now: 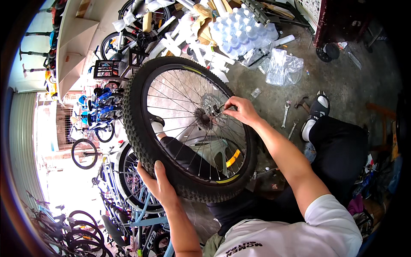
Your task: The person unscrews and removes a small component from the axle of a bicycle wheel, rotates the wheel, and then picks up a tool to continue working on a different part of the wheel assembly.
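Note:
A bicycle wheel (136, 124) with a black knobby tyre stands tilted in front of me, between my legs. My left hand (160, 186) is wrapped round the tyre at its lower left, the thumb on the sidewall. At the hub (204, 119), which carries a toothed sprocket cluster and a disc, my right hand (240, 110) pinches a small part near the axle end. My fingertips hide what that part is. An orange reflector (233, 158) sits among the spokes at the lower right.
On the concrete floor to the right lie a wrench (285, 115) and a hammer (302, 104), near my shoe. A wrapped pack of bottles (242, 32) and a clear plastic bag (284, 70) lie ahead. Parked bicycles (102, 107) crowd the left side.

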The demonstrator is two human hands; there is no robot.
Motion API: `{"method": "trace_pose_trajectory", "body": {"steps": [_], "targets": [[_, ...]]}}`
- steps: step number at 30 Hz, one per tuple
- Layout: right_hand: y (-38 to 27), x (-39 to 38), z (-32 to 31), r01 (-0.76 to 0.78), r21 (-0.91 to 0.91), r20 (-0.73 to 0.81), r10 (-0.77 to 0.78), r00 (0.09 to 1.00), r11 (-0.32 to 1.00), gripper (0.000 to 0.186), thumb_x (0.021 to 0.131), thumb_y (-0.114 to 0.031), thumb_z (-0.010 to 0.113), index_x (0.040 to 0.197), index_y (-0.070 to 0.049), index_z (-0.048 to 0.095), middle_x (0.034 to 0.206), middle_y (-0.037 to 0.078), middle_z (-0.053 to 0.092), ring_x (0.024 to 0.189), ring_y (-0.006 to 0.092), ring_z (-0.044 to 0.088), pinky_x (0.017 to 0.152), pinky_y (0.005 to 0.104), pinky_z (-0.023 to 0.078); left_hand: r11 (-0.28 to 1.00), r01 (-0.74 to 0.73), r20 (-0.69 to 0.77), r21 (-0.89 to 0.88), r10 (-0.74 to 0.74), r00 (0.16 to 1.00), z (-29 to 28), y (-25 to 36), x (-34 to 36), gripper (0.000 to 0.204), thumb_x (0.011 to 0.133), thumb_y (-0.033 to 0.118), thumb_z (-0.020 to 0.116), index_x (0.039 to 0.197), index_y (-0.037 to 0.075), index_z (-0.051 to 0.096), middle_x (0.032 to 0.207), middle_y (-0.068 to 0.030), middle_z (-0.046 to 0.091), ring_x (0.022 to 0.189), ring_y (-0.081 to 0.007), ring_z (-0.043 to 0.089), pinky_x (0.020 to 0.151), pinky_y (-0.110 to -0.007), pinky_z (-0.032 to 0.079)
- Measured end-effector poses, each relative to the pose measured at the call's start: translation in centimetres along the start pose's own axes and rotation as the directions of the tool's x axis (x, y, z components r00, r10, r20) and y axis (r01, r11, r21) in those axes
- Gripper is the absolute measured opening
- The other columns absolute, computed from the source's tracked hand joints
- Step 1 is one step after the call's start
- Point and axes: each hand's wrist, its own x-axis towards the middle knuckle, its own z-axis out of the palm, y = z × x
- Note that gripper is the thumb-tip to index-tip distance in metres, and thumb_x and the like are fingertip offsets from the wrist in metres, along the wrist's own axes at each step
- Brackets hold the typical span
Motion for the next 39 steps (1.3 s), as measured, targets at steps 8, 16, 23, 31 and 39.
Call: {"method": "trace_pose_trajectory", "body": {"steps": [8,16,23,31,39], "targets": [[2.4,-0.4,-0.8,0.029,-0.094,0.013,-0.028,1.000,0.995,0.032,0.084,-0.034,0.082,0.099,-0.008,0.070,0.094,0.007,0.070,0.091,0.0269,0.069,0.079,0.0380,0.052,1.000,-0.024,0.019,-0.001,0.024,1.000,0.4,0.5,-0.8,0.062,0.100,0.025,0.065,0.147,-0.004,0.037,0.126,-0.0152,0.058,0.107,-0.0197,0.059,0.095,-0.032,0.049],[2.6,0.0,-1.8,-0.096,-0.025,0.160,0.099,0.982,0.995,0.036,0.081,-0.041,0.083,0.094,-0.009,0.074,0.096,0.007,0.071,0.093,0.0264,0.069,0.082,0.0370,0.051,0.998,-0.051,0.003,0.024,0.051,0.999,-0.1,-0.1,-2.1,0.065,0.099,0.025,0.065,0.149,-0.004,0.036,0.129,-0.0152,0.056,0.111,-0.0203,0.057,0.099,-0.033,0.047],[2.1,-0.2,-2.1,-0.101,-0.098,0.139,0.114,0.984,0.990,0.039,0.083,-0.043,0.081,0.097,-0.008,0.074,0.098,0.007,0.073,0.097,0.0266,0.070,0.085,0.0369,0.052,0.996,-0.037,-0.006,0.086,0.038,0.999,-0.1,-0.1,-1.9,0.068,0.099,0.028,0.066,0.150,-0.004,0.036,0.131,-0.0147,0.055,0.112,-0.0200,0.056,0.101,-0.032,0.045],[1.4,-0.8,-0.8,0.080,-0.210,0.031,-0.075,0.997,0.974,0.030,0.087,-0.032,0.078,0.094,-0.005,0.067,0.094,0.011,0.069,0.088,0.0347,0.068,0.075,0.0415,0.052,0.992,-0.047,0.042,0.114,0.043,0.998,-0.2,0.9,-2.1,0.070,0.097,0.026,0.068,0.150,-0.006,0.036,0.142,-0.0167,0.048,0.123,-0.0229,0.050,0.110,-0.033,0.037],[1.6,-1.5,-0.2,0.117,-0.224,0.018,-0.115,0.993,0.968,0.021,0.087,-0.021,0.075,0.089,-0.005,0.061,0.088,0.012,0.064,0.083,0.0374,0.063,0.072,0.0444,0.049,0.994,-0.044,0.069,0.097,0.037,0.997,-0.2,1.1,-2.0,0.070,0.088,0.017,0.073,0.144,-0.007,0.037,0.126,-0.0152,0.054,0.114,-0.0210,0.051,0.105,-0.035,0.040]]}}
